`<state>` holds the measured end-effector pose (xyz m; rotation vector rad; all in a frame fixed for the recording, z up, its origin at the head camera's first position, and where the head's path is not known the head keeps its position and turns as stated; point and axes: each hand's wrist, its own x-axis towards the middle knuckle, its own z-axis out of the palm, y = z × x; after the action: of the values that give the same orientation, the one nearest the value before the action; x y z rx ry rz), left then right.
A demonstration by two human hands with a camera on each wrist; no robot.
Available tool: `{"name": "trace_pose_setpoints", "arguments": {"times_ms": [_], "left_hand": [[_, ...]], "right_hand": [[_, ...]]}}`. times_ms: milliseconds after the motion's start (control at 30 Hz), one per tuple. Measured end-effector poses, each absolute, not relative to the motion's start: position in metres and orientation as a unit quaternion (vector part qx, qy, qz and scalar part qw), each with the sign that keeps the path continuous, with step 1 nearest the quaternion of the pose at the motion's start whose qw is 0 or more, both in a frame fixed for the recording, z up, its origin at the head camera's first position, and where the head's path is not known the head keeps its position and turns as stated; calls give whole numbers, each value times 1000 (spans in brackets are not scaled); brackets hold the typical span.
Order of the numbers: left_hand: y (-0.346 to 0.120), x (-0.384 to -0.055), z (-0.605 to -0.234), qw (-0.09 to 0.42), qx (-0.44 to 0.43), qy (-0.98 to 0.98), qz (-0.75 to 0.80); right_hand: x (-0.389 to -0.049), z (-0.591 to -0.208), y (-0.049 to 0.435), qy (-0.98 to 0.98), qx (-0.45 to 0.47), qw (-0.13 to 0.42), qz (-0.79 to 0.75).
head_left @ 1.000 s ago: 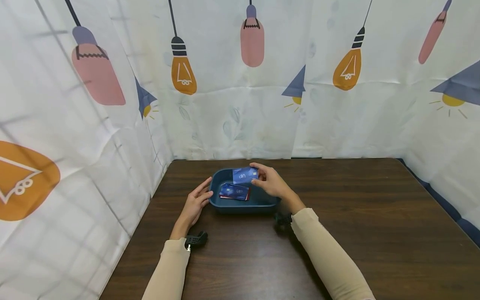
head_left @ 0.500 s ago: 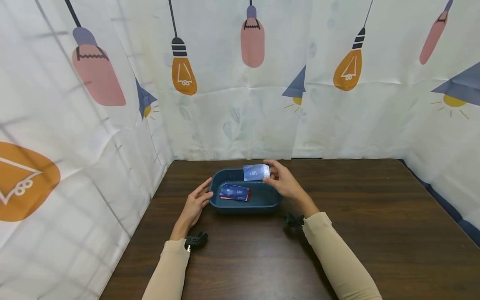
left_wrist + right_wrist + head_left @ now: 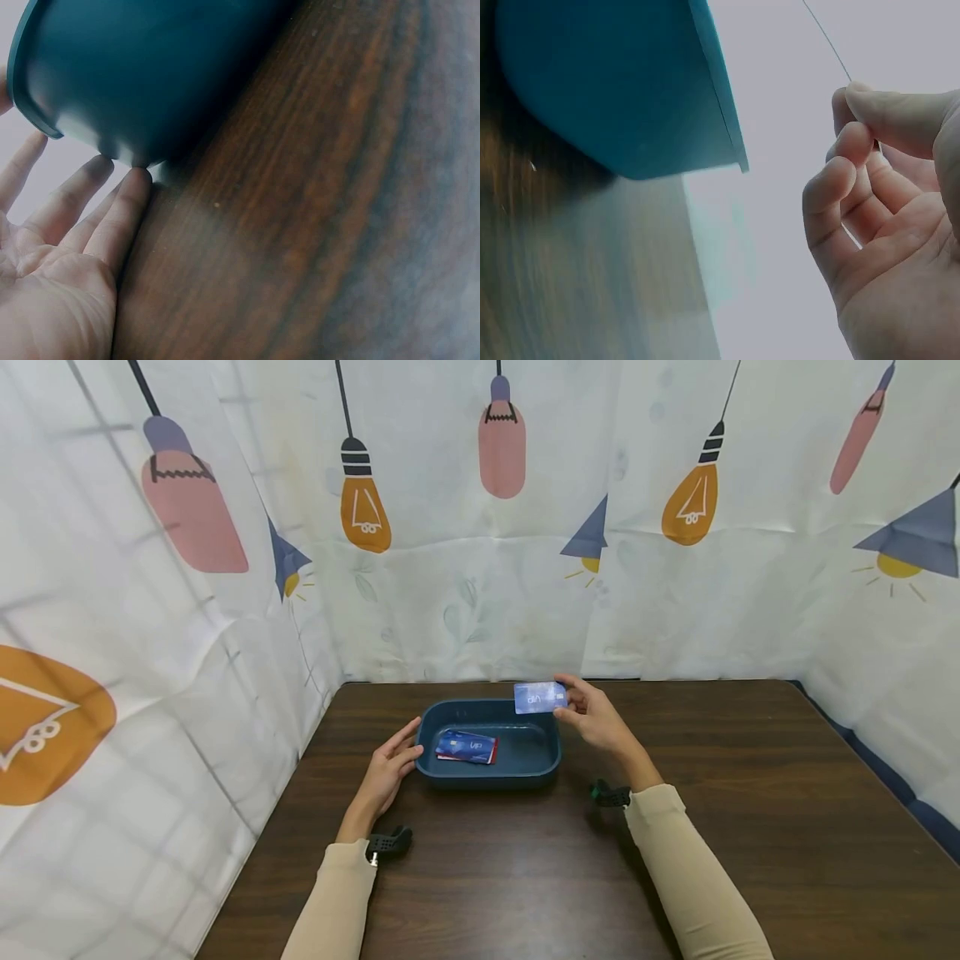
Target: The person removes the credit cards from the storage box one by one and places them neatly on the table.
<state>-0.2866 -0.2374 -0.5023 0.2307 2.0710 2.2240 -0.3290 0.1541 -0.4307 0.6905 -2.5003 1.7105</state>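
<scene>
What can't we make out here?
Head: what lies under the top card; it mostly covers it.
Head: fine print on the held card; too small.
Right wrist: held card's face; seen edge-on, cut off by the top edge.
Left wrist: inside of the tray; its wall hides it.

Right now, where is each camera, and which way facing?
Head: on the head, facing forward and down at tray and held card; left hand, right hand, sleeves show.
Left wrist: on that wrist, facing the tray's outer wall; that hand shows.
Right wrist: on that wrist, facing tray and edge-on card; that hand shows.
Wrist views share tray and tabletop.
</scene>
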Motion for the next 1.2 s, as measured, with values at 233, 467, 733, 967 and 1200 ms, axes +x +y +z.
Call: {"name": "trace_pose_setpoints", "arguments": {"times_ms": [233,467,733,967,1200], "left_hand": [[-238,-288,-500,46,76,681,727],[-237,-287,-500,49,74,685,723],[-237,-285,-505,51,81,681,726],[-238,-285,-504,49,82,683,725],[-238,-285,-503,44,78,678,729]], "right_hand": [[-334,-432,172,-810,215,47,544],[-329,-428,189,-826,196,48,527],[-336,-449,212,-838,175,60,514],[-340,-461,226,-850,148,50,503],[-344,-473,233,-863,124,21,489]]}}
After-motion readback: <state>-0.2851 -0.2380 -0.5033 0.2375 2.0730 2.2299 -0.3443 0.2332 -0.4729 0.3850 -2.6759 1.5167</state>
